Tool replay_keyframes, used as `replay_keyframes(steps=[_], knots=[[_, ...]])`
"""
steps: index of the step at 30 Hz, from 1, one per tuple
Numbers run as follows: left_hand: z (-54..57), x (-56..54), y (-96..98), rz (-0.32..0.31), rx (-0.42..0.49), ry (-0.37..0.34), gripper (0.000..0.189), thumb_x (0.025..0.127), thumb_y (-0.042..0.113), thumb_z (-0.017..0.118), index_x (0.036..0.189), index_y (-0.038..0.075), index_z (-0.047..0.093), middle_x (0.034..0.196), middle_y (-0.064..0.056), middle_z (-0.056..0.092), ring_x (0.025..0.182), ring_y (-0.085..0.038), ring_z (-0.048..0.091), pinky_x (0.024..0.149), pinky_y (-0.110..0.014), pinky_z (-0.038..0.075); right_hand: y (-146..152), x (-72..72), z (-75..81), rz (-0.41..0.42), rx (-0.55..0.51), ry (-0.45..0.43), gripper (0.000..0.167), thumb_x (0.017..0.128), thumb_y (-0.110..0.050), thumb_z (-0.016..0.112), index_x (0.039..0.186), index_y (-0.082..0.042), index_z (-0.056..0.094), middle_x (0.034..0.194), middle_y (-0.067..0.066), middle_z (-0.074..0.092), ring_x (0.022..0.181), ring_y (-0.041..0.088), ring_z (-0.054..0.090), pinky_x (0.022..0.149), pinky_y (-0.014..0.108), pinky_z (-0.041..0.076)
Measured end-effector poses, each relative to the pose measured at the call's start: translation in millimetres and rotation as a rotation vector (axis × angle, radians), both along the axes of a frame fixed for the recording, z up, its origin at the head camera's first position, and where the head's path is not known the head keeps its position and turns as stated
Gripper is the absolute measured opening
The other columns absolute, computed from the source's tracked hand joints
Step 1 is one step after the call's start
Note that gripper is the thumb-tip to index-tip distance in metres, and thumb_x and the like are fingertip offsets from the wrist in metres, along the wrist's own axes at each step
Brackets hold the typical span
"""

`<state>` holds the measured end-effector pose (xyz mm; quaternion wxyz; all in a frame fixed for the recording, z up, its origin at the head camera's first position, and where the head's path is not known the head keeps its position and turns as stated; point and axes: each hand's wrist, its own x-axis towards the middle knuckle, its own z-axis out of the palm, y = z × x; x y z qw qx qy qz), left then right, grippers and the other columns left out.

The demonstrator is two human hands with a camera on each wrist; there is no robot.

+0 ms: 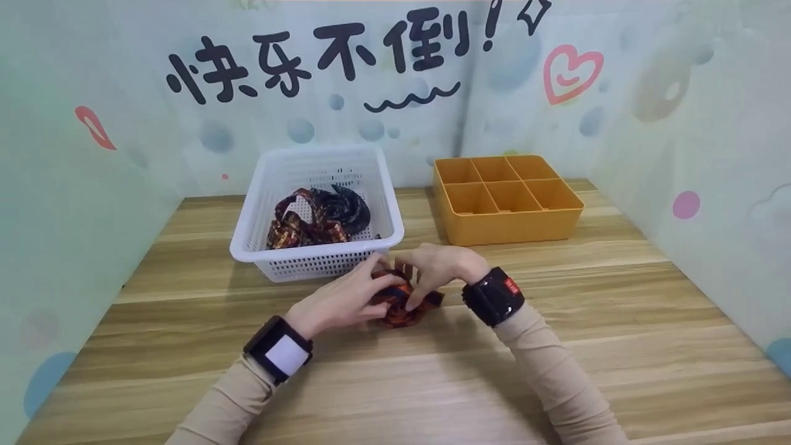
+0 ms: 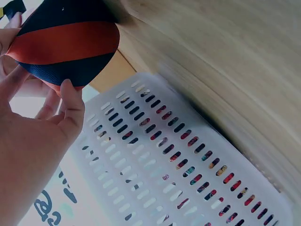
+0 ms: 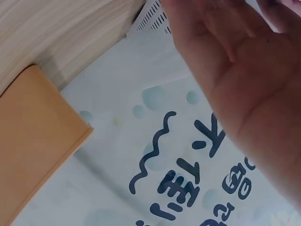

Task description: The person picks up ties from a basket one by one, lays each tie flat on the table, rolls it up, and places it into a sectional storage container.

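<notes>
Table (image 1: pixel 618 321), wooden, roomy at right and near side; white basket (image 1: pixel 296 252) behind, an edge to avoid; orange divided box (image 1: pixel 513 230) farther right. Left hand (image 1: pixel 343 298) and right hand (image 1: pixel 435 264) pinch a coiled striped necktie (image 1: pixel 400 319) before the basket, likely light, soft, best gripped round its outside.

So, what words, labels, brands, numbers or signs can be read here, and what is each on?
"快乐不倒!", on the backdrop, in large dark characters.
Red tag on the right wristband: lettering too small and blurred.
White label on the left wristband: nothing legible.
Green marks, backdrop's top edge: too faint and cut off to read.
</notes>
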<state>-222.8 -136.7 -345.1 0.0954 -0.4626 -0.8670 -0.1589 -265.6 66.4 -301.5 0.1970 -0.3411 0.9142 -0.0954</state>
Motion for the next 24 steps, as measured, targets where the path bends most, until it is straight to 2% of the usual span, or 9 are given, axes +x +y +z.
replay_keyframes(steps=[3,7,10,14,17,21,24], knots=[[-0.5,-0.3,1.5,0.026,-0.029,-0.014,0.044,0.089,0.027,0.06,0.129,0.009,0.053,0.128,-0.013,0.052,0.113,-0.028,0.051,0.102,-0.041,0.043,-0.7,-0.9,-2.0,-0.001,0.009,0.008,0.059,0.068,-0.033,0.083,0.117,-0.019,0.054,0.11,0.002,0.066,0.096,0.017,0.06,0.076,0.026,0.047],[-2.8,-0.1,4.1,0.101,-0.021,-0.082,0.051,0.089,0.037,0.061,0.128,0.008,0.047,0.118,-0.01,0.059,0.107,-0.025,0.055,0.097,-0.04,0.047,0.9,-4.7,-6.9,-0.021,0.021,-0.003,0.053,0.067,-0.029,0.085,0.111,-0.017,0.061,0.104,0.002,0.068,0.092,0.016,0.059,0.075,0.026,0.047],[-7.2,-0.5,8.4,0.1,0.004,-0.098,0.05,0.087,0.033,0.065,0.125,0.005,0.047,0.117,-0.012,0.057,0.105,-0.025,0.058,0.094,-0.039,0.05,4.3,-7.9,-9.4,-0.021,0.035,-0.001,0.049,0.066,-0.029,0.085,0.108,-0.015,0.064,0.102,0.002,0.07,0.092,0.016,0.06,0.075,0.026,0.047],[-11.9,-2.1,16.9,0.058,0.066,-0.065,0.043,0.084,0.018,0.066,0.121,0.004,0.051,0.125,-0.014,0.046,0.107,-0.026,0.059,0.096,-0.037,0.051,9.6,-10.0,-8.2,-0.002,0.07,-0.001,0.051,0.066,-0.031,0.084,0.109,-0.012,0.063,0.106,0.003,0.069,0.095,0.017,0.061,0.078,0.027,0.048],[-12.7,-2.8,21.0,0.062,0.092,-0.021,0.038,0.083,0.015,0.065,0.119,0.005,0.056,0.125,-0.015,0.043,0.106,-0.027,0.058,0.095,-0.036,0.051,12.9,-9.0,-3.3,-0.008,0.042,-0.025,0.055,0.069,-0.033,0.082,0.113,-0.011,0.058,0.111,0.004,0.067,0.1,0.019,0.06,0.084,0.03,0.049],[-12.4,-3.1,23.4,0.069,0.049,0.039,0.041,0.087,0.018,0.062,0.126,0.007,0.056,0.124,-0.017,0.045,0.109,-0.029,0.056,0.099,-0.041,0.048,16.9,-7.4,3.3,-0.021,-0.019,-0.011,0.054,0.07,-0.031,0.081,0.114,-0.011,0.058,0.113,0.005,0.066,0.102,0.02,0.06,0.088,0.034,0.05],[-11.7,-3.3,24.3,0.064,0.009,0.039,0.047,0.092,0.024,0.059,0.136,0.011,0.05,0.128,-0.015,0.048,0.113,-0.029,0.055,0.102,-0.042,0.046,19.8,-8.8,4.3,-0.024,-0.013,0.031,0.049,0.068,-0.029,0.082,0.109,-0.009,0.062,0.109,0.006,0.068,0.099,0.021,0.061,0.084,0.033,0.051]])
